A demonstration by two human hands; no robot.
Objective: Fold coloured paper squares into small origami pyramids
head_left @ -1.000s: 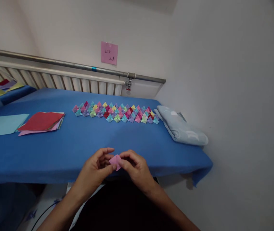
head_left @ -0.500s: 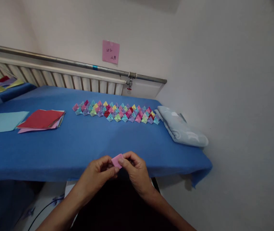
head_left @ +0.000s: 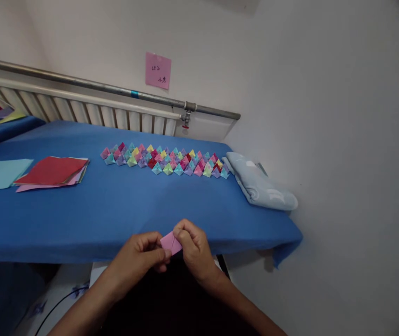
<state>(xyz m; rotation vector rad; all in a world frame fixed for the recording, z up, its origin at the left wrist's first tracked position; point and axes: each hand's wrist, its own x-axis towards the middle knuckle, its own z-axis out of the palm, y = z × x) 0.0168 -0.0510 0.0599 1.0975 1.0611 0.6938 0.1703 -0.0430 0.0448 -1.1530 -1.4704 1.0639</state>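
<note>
Between my hands, above the near edge of the blue-covered table (head_left: 115, 214), is a small folded pink paper (head_left: 171, 243) with a crease line on its face. My left hand (head_left: 146, 252) pinches its left and lower side, thumb on top. At its upper right corner, my right hand (head_left: 192, 249) has its thumb and curled fingers closed on the paper. Beyond the hands, rows of small folded paper pieces (head_left: 167, 161) in pink, blue, yellow, green, purple and red stand on the cloth.
A stack of coloured paper topped by red sheets (head_left: 52, 170) lies to the left, beside light-blue paper (head_left: 1, 173). On the right is a folded pale blue blanket (head_left: 260, 184). A radiator (head_left: 90, 113) and pipe (head_left: 80, 84) run along the wall, below a pink note (head_left: 158, 70).
My right hand's grip has shifted to the paper's upper corner, with its fingers curled in more. More of the pink face and its crease now show. The view has shifted slightly.
</note>
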